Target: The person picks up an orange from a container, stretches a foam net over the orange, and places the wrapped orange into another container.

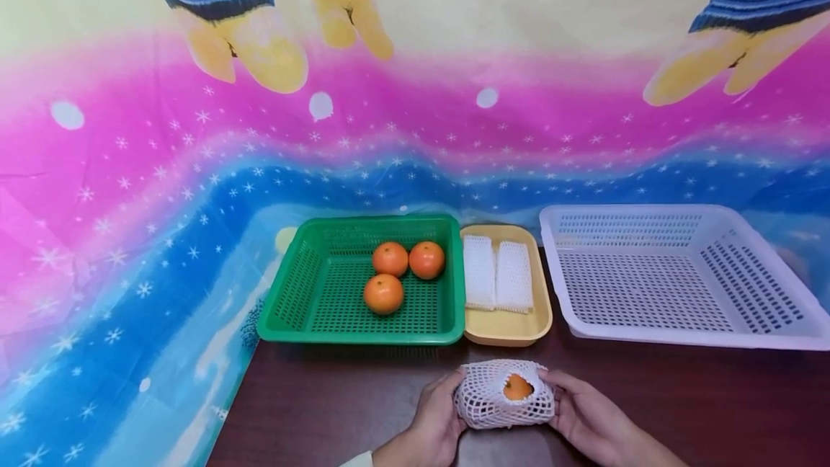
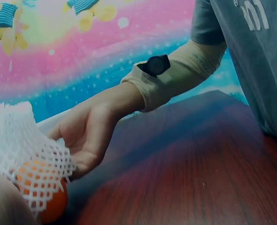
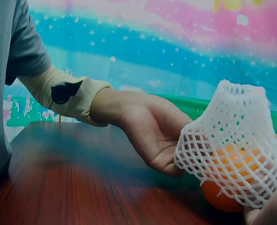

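A white foam fruit net (image 1: 476, 395) is stretched low over the table, with an orange (image 1: 518, 387) showing through its open mouth. My left hand (image 1: 437, 416) grips the net's left side, thumb on top. On the opposite side, my right hand (image 1: 593, 413) pinches the net's edge. Seen from the left wrist, the orange (image 2: 54, 206) sits in the lower part of the net (image 2: 16, 126), its underside uncovered. The right wrist view likewise has the net (image 3: 237, 108) standing up above the orange (image 3: 220, 199).
Behind the hands stands a green basket (image 1: 363, 338) with three oranges (image 1: 384, 295) inside. Beside it, a yellow tray (image 1: 506, 330) carries flat white foam nets (image 1: 514, 276). A white basket (image 1: 687, 337) is at the right. A printed cloth (image 1: 415, 121) hangs behind the dark wooden table (image 1: 311, 395).
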A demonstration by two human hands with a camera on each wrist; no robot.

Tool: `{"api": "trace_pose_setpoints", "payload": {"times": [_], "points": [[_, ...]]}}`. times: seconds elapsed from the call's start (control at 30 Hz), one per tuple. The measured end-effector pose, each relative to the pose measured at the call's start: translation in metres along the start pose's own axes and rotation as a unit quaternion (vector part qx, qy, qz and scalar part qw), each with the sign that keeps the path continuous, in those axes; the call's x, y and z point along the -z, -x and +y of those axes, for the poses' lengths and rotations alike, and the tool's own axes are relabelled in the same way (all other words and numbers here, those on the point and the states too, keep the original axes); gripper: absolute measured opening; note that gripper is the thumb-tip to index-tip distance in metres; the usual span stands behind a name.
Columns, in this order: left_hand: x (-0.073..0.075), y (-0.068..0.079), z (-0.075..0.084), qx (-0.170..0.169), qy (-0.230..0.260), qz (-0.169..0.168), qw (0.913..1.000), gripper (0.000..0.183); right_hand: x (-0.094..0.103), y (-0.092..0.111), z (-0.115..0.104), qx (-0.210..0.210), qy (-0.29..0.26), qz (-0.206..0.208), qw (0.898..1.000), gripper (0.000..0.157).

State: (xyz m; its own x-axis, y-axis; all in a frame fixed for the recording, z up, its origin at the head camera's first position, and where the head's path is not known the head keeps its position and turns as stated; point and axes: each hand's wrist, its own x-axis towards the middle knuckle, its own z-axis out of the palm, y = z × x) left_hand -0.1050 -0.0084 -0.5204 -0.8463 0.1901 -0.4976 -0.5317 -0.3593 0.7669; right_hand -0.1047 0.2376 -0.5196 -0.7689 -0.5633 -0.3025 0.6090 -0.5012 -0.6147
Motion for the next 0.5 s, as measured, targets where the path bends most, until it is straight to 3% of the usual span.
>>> {"api": "trace_pose_setpoints", "payload": {"times": [0.17,0.3,0.37,0.5], "points": [[-0.01,-0.003,-0.006,-0.008,-0.072,0.054,0.9959,0.039,0.0,-0.005,0.006,-0.005,0.048,0.087,0.995,0.024],[-0.017,-0.008,-0.009,-0.031,-0.128,0.11,0.9851,0.025,-0.004,-0.008,0.011,0.005,0.103,0.15,0.983,0.021],[-0.02,-0.011,-0.01,-0.056,-0.157,0.134,0.9769,0.023,-0.009,-0.011,0.013,0.015,0.152,0.189,0.97,0.023],[-0.025,-0.014,-0.011,-0.095,-0.206,0.149,0.9625,0.025,-0.022,-0.02,0.017,0.032,0.237,0.285,0.928,0.023]]}}
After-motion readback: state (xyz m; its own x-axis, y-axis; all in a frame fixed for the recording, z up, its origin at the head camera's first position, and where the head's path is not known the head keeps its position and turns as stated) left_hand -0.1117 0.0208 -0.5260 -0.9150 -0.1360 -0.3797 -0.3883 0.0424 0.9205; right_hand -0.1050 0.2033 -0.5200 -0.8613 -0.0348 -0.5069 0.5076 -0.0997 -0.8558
